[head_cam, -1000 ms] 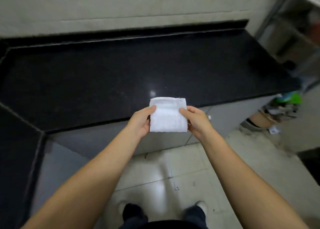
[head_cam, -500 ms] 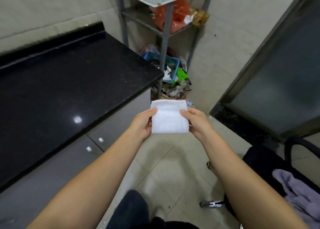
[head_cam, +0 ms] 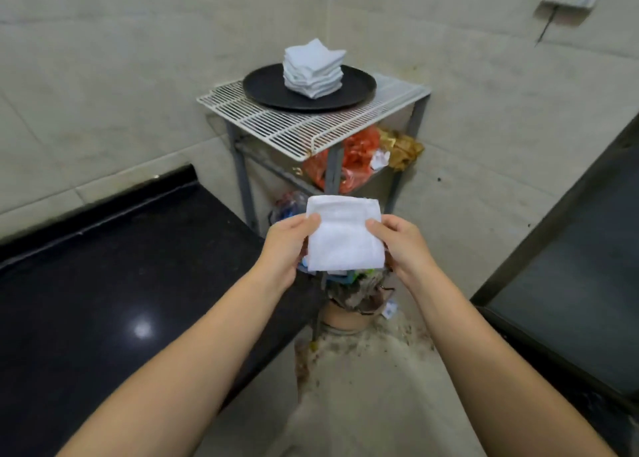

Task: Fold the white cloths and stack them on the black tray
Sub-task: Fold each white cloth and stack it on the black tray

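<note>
I log both grips, left hand (head_cam: 285, 245) and right hand (head_cam: 404, 245), pinching 1 folded cloth (head_cam: 344, 238), not yet added to the stack (head_cam: 313, 67) on the black tray (head_cam: 262, 88).

White cloth (head_cam: 344, 239), black tray (head_cam: 269, 90), white stack (head_cam: 313, 69)

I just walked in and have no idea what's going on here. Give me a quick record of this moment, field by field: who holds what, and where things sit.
left hand: pinches the left edge of the folded cloth
right hand: pinches its right edge
folded cloth: white, held in the air, not yet on the stack
stack of cloths: folded white squares on the tray
black tray: round, on the wire rack
wire rack: white, by the wall beyond the hands
black counter: on the left
</note>
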Demonstrator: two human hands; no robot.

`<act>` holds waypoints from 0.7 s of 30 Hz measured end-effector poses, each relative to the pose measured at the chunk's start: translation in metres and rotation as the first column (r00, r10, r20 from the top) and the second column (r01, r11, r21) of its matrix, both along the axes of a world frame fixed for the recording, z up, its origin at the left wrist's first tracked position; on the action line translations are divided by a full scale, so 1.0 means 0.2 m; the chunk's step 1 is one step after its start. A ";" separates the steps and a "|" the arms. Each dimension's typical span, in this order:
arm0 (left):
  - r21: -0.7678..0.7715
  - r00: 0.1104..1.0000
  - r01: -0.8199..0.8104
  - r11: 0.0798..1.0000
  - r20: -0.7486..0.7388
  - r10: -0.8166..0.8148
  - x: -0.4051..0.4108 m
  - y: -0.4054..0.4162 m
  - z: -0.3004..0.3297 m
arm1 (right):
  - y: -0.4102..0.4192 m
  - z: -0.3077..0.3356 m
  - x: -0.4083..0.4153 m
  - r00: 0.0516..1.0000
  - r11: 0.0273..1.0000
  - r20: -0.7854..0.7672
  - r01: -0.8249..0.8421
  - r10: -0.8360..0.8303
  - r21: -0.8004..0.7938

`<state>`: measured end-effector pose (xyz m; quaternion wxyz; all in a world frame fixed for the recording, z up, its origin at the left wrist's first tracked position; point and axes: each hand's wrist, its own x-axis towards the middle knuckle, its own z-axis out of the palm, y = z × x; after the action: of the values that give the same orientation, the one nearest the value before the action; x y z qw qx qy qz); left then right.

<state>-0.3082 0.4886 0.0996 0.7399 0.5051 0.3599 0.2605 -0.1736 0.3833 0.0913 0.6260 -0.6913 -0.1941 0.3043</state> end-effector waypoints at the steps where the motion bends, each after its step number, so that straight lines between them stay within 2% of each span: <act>1: 0.054 1.000 -0.004 0.999 0.012 0.003 0.05 0.07 0.06 | 0.08 0.06 0.06 1.000 1.000 0.031 -0.004 0.003 0.028; 9: 0.260 0.980 -0.177 0.949 0.138 0.145 0.51 0.69 0.43 | 0.79 0.49 0.59 0.962 0.977 0.237 -0.170 0.135 0.130; 13: 0.229 0.957 -0.242 0.943 0.214 0.194 0.80 0.99 0.57 | 1.17 0.67 0.92 0.927 0.953 0.307 -0.269 0.216 0.143; 17: 0.199 0.927 -0.355 0.914 0.202 0.316 1.11 1.29 0.69 | 1.55 0.84 1.26 0.839 0.931 0.441 -0.364 0.318 0.022; 21: 0.253 0.903 -0.430 0.867 0.102 0.418 1.34 1.55 0.71 | 1.87 0.91 1.53 0.750 0.892 0.516 -0.447 0.413 -0.064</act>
<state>-0.0407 0.7984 0.2424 0.5965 0.5038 0.4071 0.4740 0.1330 0.7574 0.2741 0.4852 -0.6632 -0.5181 0.2370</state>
